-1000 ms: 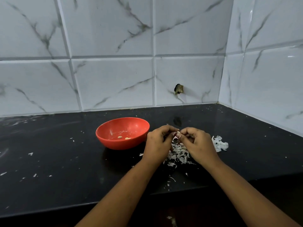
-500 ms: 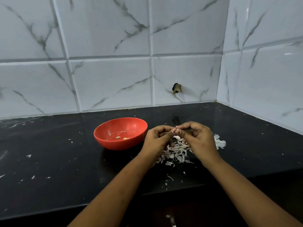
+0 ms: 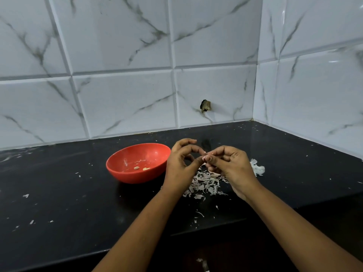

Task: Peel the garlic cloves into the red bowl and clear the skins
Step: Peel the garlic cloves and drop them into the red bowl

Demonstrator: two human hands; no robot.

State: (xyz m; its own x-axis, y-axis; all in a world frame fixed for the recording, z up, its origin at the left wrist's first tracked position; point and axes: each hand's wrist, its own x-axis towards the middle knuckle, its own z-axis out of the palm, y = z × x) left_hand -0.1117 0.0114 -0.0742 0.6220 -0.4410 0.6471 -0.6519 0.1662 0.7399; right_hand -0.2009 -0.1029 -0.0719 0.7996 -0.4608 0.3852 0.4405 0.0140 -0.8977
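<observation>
Both hands were up over the black counter [image 3: 59,193], fingertips meeting just above the heap of garlic skins [image 3: 204,182]. The left hand [image 3: 181,165] curled thumb and forefinger into a ring, tips pinched narrow against the right hand's fingers. The right hand [image 3: 233,167] answered with thumb and fingers drawn tight together at the same spot. Something small and pale showed between the fingertips at the pinch, but whether it was a clove or a scrap of skin could not be told.

The red bowl [image 3: 137,174] sat on the counter just beside the left hand, to its left, upright. Two peeled garlic cloves [image 3: 140,168] lay near the bottom of it, close together, with pale smears on the inner wall.

The skins lay in a loose white pile under and between the wrists, with a bigger crumpled piece [image 3: 257,167] just past the right hand. Small flecks were scattered across the counter, several toward its front edge.

Behind all this rose the marbled white tile wall [image 3: 125,99], with a small dark broken hole [image 3: 205,105] in one tile above the hands.
</observation>
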